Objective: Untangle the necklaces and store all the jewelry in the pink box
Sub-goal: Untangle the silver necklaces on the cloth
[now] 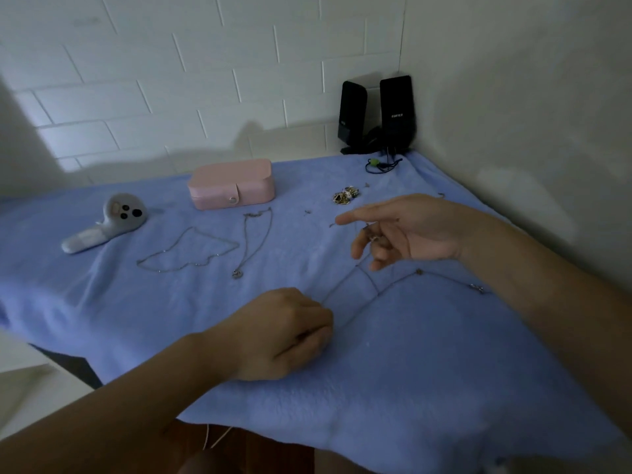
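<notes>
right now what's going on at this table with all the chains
A person is untangling necklaces on a blue cloth. The left hand pinches one end of a thin chain while the right hand, fingers loosely curled, holds its other part up. Two necklaces already lie separated. A pile of small jewelry waits by the pink box, which is closed.

Two necklaces (191, 249) (253, 241) were laid out flat, and one chain (393, 285) was held. One pink box (231, 183), two speakers (352, 114) (396, 112) and one ring pile (346, 195) were counted.
</notes>
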